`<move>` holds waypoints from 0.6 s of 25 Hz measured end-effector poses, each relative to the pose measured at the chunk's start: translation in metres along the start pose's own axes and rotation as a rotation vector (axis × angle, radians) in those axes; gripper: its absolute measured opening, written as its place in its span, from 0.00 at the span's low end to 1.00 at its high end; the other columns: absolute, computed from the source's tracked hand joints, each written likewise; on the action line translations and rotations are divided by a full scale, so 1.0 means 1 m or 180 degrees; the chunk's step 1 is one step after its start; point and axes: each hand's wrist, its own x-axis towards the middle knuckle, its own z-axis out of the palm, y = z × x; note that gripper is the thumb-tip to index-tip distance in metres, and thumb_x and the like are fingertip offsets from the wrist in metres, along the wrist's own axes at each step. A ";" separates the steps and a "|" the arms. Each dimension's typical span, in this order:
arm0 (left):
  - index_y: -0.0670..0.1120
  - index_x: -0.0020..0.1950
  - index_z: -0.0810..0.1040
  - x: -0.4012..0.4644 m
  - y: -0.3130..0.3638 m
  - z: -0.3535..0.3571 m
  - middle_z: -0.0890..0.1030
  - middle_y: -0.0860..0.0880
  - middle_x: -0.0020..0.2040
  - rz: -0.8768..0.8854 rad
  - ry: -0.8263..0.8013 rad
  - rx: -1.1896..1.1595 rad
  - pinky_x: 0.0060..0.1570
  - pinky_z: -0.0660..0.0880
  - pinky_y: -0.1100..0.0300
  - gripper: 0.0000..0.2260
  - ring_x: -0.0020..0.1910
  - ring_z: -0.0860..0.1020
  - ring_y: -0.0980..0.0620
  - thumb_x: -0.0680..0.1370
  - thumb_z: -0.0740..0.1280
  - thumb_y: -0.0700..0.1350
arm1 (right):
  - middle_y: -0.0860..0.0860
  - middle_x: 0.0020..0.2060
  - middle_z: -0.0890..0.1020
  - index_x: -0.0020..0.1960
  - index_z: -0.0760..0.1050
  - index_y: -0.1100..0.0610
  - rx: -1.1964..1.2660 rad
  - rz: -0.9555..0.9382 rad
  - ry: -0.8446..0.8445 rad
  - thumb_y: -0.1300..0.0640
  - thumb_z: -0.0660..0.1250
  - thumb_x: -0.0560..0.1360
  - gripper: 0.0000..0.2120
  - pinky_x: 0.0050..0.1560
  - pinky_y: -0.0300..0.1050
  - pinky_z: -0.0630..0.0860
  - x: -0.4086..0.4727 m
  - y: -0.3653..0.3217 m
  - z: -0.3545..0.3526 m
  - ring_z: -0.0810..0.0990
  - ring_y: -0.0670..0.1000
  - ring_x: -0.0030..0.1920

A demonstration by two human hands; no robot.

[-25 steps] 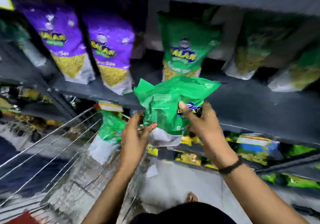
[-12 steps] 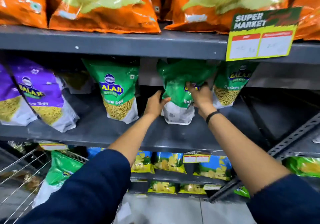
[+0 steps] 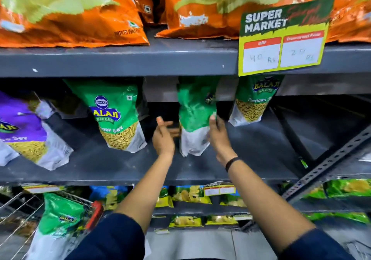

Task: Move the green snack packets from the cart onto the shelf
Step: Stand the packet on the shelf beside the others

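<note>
A green snack packet [image 3: 197,115] stands upright on the grey middle shelf [image 3: 261,151], between two other green packets [image 3: 114,115] [image 3: 255,101]. My right hand [image 3: 217,134] grips its right edge with the thumb on the front. Just left of the packet, my left hand [image 3: 163,136] is open with its fingers apart, a little off the packet's lower left side. Another green packet [image 3: 60,217] sits in the wire cart [image 3: 18,217] at the bottom left.
Purple packets [image 3: 24,131] stand at the left of the same shelf. Orange bags [image 3: 70,19] fill the shelf above, which carries a yellow price sign [image 3: 283,39]. Bare shelf lies to the right, crossed by a slanted perforated metal brace [image 3: 331,159]. Small yellow-green packets [image 3: 190,195] line the lower shelves.
Both hands lifted the green packet from over the cart and stood it on the middle shelf. The left hand has since come off it; the right hand still holds its edge.
</note>
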 end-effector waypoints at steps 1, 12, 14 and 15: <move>0.45 0.43 0.78 0.000 0.001 -0.001 0.82 0.42 0.35 0.0038 0.0181 -0.0108 0.50 0.76 0.45 0.24 0.37 0.80 0.42 0.79 0.48 0.59 | 0.54 0.63 0.74 0.69 0.64 0.59 -0.0016 -0.0130 0.0104 0.50 0.54 0.79 0.22 0.59 0.38 0.68 0.009 -0.005 -0.006 0.72 0.51 0.62; 0.50 0.62 0.72 -0.003 0.003 0.034 0.76 0.50 0.60 -0.0435 -0.0630 -0.0190 0.65 0.70 0.51 0.20 0.61 0.74 0.49 0.77 0.54 0.59 | 0.47 0.60 0.72 0.66 0.67 0.49 0.0177 0.0336 -0.0080 0.44 0.54 0.77 0.19 0.70 0.58 0.67 0.017 0.038 -0.011 0.70 0.48 0.63; 0.48 0.64 0.70 -0.019 0.006 0.038 0.75 0.47 0.62 -0.0227 -0.0495 -0.0216 0.58 0.69 0.57 0.17 0.60 0.73 0.50 0.79 0.53 0.54 | 0.49 0.63 0.73 0.65 0.67 0.48 0.0097 0.0287 -0.0214 0.44 0.54 0.78 0.18 0.71 0.59 0.65 0.030 0.036 -0.018 0.70 0.50 0.66; 0.47 0.64 0.69 -0.022 0.008 0.037 0.75 0.46 0.63 -0.0219 -0.0490 -0.0205 0.57 0.67 0.59 0.17 0.60 0.73 0.50 0.79 0.54 0.54 | 0.50 0.63 0.73 0.65 0.67 0.49 0.0080 0.0309 -0.0229 0.46 0.53 0.78 0.17 0.72 0.58 0.65 0.032 0.037 -0.019 0.70 0.51 0.67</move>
